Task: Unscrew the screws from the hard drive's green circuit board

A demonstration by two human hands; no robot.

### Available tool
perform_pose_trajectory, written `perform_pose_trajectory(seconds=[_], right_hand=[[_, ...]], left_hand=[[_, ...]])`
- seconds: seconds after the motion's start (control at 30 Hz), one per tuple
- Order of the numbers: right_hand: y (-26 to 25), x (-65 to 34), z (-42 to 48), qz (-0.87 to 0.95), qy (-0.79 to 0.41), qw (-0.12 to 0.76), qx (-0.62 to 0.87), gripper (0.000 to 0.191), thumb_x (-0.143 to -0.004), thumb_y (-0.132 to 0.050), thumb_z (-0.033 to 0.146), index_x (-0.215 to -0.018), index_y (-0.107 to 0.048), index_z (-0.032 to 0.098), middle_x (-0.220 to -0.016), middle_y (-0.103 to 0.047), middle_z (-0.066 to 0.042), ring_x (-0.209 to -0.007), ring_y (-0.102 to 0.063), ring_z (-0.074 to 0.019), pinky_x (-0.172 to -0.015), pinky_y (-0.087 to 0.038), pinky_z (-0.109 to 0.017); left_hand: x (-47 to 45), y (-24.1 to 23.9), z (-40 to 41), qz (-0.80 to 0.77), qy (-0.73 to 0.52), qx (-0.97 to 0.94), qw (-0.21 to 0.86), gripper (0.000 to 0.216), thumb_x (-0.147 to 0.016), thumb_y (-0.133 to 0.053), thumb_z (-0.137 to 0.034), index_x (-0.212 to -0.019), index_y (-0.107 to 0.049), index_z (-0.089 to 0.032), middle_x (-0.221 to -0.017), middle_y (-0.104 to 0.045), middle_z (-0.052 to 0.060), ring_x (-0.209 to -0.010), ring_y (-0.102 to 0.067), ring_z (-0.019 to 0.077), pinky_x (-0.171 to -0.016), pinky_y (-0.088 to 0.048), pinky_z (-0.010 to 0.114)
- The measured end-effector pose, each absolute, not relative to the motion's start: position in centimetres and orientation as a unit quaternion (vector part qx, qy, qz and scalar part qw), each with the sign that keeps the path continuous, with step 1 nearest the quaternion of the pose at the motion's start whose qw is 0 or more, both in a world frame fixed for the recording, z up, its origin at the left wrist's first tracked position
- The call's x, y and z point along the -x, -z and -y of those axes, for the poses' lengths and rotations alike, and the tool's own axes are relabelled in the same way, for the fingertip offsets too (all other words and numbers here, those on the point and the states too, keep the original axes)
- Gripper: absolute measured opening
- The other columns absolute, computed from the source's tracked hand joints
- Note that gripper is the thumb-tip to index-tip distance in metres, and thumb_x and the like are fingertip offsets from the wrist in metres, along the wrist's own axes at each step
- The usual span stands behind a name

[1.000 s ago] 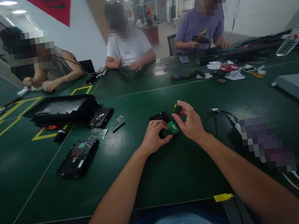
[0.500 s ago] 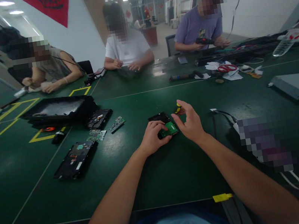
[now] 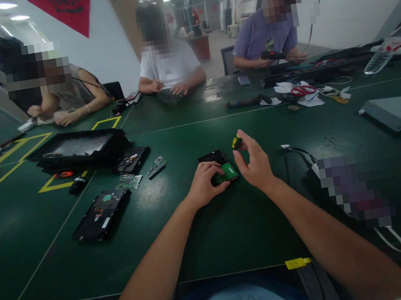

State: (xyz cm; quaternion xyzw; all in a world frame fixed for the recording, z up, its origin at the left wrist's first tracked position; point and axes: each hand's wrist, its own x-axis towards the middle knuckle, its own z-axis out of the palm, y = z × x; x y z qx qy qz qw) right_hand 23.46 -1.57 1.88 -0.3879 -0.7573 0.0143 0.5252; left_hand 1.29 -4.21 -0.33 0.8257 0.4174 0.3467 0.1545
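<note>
Head view: screwdriver (image 3: 236,142) shaft and tip hidden behind right hand (image 3: 254,164); only the yellow-black handle shows, pinched in its fingertips. Small green board (image 3: 229,172) lies on table (image 3: 215,241) between the hands, with left hand (image 3: 204,186) clamped on its 9 o'clock edge and right hand at 3 o'clock. What's under it is unclear.

head cam | forward-down | hands (image 3: 227,176) near | table (image 3: 200,241) beyond

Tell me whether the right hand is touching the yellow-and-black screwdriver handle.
Touching. The head view shows the right hand pinching the yellow-and-black screwdriver handle between thumb and fingertips, no gap visible. The left hand grips the green circuit board.
</note>
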Motion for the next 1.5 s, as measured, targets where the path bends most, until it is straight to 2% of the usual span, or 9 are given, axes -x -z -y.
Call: perform_pose_trajectory(seconds=[0.13,0.43,0.6,0.77,0.93,1.1,1.27,1.4,1.5], right_hand=[[-1.82,-23.41,1.51,0.748,-0.020,0.539,0.386,0.062,-0.105,-0.051,0.035,-0.163,-0.028,0.032,-0.148,-0.057,-0.013,-0.111,-0.070,-0.0282,-0.098,-0.061,-0.053],[-2.40,-23.45,1.83,0.742,0.007,0.553,0.380,0.061,-0.101,-0.061,0.033,-0.157,-0.038,0.033,-0.132,-0.062,-0.012,-0.108,-0.068,-0.0282,-0.089,-0.065,-0.050],[-2.38,-23.41,1.80,0.745,-0.010,0.556,0.368,0.058,-0.104,-0.053,0.030,-0.158,-0.035,0.031,-0.140,-0.057,-0.014,-0.110,-0.068,-0.0280,-0.094,-0.063,-0.052],[-2.43,-23.41,1.85,0.740,-0.001,0.560,0.373,0.059,-0.100,-0.062,0.029,-0.155,-0.040,0.032,-0.131,-0.059,-0.012,-0.104,-0.067,-0.0264,-0.086,-0.065,-0.047],[-2.54,-23.30,1.89,0.747,-0.004,0.558,0.363,0.060,-0.101,-0.056,0.024,-0.158,-0.036,0.030,-0.134,-0.056,-0.013,-0.103,-0.067,-0.0247,-0.090,-0.064,-0.049],[-2.51,-23.24,1.82,0.740,0.000,0.567,0.362,0.062,-0.098,-0.064,0.024,-0.155,-0.040,0.032,-0.130,-0.056,-0.011,-0.102,-0.065,-0.0238,-0.082,-0.065,-0.043],[-2.40,-23.27,1.71,0.740,-0.004,0.568,0.361,0.066,-0.098,-0.060,0.020,-0.158,-0.035,0.032,-0.136,-0.053,-0.013,-0.102,-0.066,-0.0241,-0.084,-0.065,-0.046],[-2.46,-23.31,1.71,0.740,0.006,0.566,0.364,0.066,-0.095,-0.065,0.022,-0.155,-0.039,0.033,-0.130,-0.055,-0.011,-0.106,-0.064,-0.0257,-0.080,-0.065,-0.045],[-2.51,-23.32,1.73,0.743,0.006,0.562,0.363,0.067,-0.095,-0.066,0.023,-0.155,-0.038,0.032,-0.131,-0.054,-0.012,-0.110,-0.062,-0.0272,-0.083,-0.065,-0.046]], left_hand=[[-1.27,0.51,4.10,-0.418,-0.346,-0.825,0.157,0.031,-0.079,-0.086,-0.033,-0.104,-0.070,-0.024,-0.127,-0.066,0.008,-0.123,-0.056,0.0302,-0.108,-0.047,0.053],[-1.27,0.36,4.21,-0.415,-0.347,-0.827,0.155,0.030,-0.080,-0.085,-0.033,-0.104,-0.069,-0.024,-0.128,-0.065,0.008,-0.124,-0.055,0.0299,-0.108,-0.047,0.052],[-1.26,0.44,4.09,-0.415,-0.346,-0.827,0.155,0.030,-0.079,-0.085,-0.033,-0.103,-0.069,-0.024,-0.127,-0.066,0.008,-0.123,-0.056,0.0301,-0.108,-0.047,0.052],[-1.27,0.39,4.14,-0.412,-0.350,-0.827,0.154,0.030,-0.079,-0.085,-0.033,-0.103,-0.069,-0.023,-0.127,-0.066,0.008,-0.123,-0.056,0.0294,-0.109,-0.047,0.051],[-1.28,0.66,4.06,-0.415,-0.347,-0.827,0.152,0.030,-0.079,-0.085,-0.034,-0.103,-0.069,-0.024,-0.127,-0.066,0.008,-0.123,-0.056,0.0301,-0.108,-0.047,0.052],[-1.26,0.77,4.02,-0.411,-0.355,-0.826,0.152,0.030,-0.079,-0.086,-0.034,-0.102,-0.069,-0.024,-0.126,-0.066,0.008,-0.123,-0.056,0.0300,-0.108,-0.047,0.051],[-1.28,0.47,4.17,-0.410,-0.356,-0.826,0.151,0.030,-0.079,-0.085,-0.032,-0.103,-0.069,-0.024,-0.125,-0.066,0.008,-0.122,-0.056,0.0301,-0.108,-0.047,0.051],[-1.24,0.56,4.15,-0.408,-0.354,-0.828,0.150,0.031,-0.079,-0.085,-0.032,-0.104,-0.070,-0.024,-0.126,-0.066,0.008,-0.123,-0.055,0.0300,-0.107,-0.047,0.051],[-1.20,0.64,4.13,-0.407,-0.355,-0.829,0.147,0.030,-0.080,-0.085,-0.032,-0.104,-0.070,-0.024,-0.126,-0.066,0.008,-0.122,-0.055,0.0294,-0.108,-0.047,0.050]])
